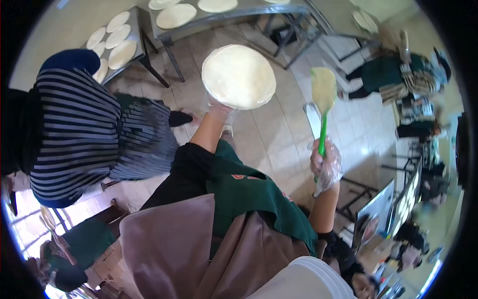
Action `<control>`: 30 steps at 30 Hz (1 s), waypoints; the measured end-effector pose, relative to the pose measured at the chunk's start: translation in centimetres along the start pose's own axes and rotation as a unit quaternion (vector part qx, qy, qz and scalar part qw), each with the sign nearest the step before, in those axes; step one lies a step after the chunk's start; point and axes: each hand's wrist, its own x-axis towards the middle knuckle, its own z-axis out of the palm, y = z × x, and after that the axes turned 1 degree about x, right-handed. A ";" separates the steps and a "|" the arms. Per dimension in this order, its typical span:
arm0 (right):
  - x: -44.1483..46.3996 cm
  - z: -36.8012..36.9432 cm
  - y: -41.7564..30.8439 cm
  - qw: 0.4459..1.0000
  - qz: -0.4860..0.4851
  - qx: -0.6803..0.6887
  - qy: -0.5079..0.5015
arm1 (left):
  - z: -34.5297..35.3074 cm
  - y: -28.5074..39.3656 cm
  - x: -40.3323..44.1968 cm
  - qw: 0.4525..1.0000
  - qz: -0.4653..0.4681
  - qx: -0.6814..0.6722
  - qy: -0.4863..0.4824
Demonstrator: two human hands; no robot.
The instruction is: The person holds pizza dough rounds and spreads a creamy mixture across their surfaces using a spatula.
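My left hand (220, 103), in a clear plastic glove, holds up a round bowl (204, 82) of pale creamy mix from its near edge. The bowl's underside and most of my left fingers are hidden. In my gloved right hand (326, 164) is a spatula (323, 92) with a green handle, its wide blade pointing up and coated pale yellow. My right fingers are wrapped round the handle. Beside the spatula shows a flat whitish blade (312, 120); I cannot tell whether the same hand grips it. The two hands are well apart.
Flat pale dough rounds (177, 16) lie on a metal table (229, 15) ahead and on another table (142, 47) to the left. A person in a striped top (79, 129) stands close on my left. Another person (383, 72) is at the right. Tiled floor (269, 134) lies between.
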 end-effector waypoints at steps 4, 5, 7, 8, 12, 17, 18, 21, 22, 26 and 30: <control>7.3 2.3 -2.5 0.987 0.036 0.131 -0.085 | -1.7 6.3 6.0 0.981 0.123 0.122 0.085; 9.7 2.9 -3.4 0.987 0.031 0.128 -0.090 | -2.0 7.9 8.2 0.956 0.180 0.182 0.142; 13.4 4.2 -5.2 0.981 0.028 0.163 -0.100 | -2.4 10.7 11.5 0.893 0.271 0.341 0.111; 15.3 5.3 -6.5 0.982 -0.004 0.159 -0.104 | -3.1 12.3 12.8 0.893 0.271 0.342 0.109; 22.3 8.7 -11.2 0.970 -0.048 0.197 -0.130 | -5.4 19.2 18.2 0.892 0.270 0.352 0.088; 30.0 12.2 -16.2 0.966 -0.083 0.217 -0.118 | -5.7 21.7 23.7 0.944 0.210 0.227 0.112; 31.5 12.5 -16.9 0.956 -0.069 0.246 -0.145 | -6.1 21.5 24.7 0.946 0.206 0.224 0.111; 35.5 13.4 -18.9 0.957 -0.095 0.236 -0.135 | -7.3 20.6 27.9 0.913 0.222 0.311 0.143; 36.8 13.7 -19.6 0.958 -0.097 0.237 -0.131 | -7.7 20.3 29.2 0.913 0.217 0.312 0.147; 42.4 14.1 -20.7 0.970 -0.110 0.212 -0.044 | -9.4 18.5 33.9 0.922 0.187 0.302 0.153; 51.0 12.7 -20.3 0.986 -0.104 0.128 -0.005 | -11.0 16.5 38.6 0.922 0.177 0.300 0.167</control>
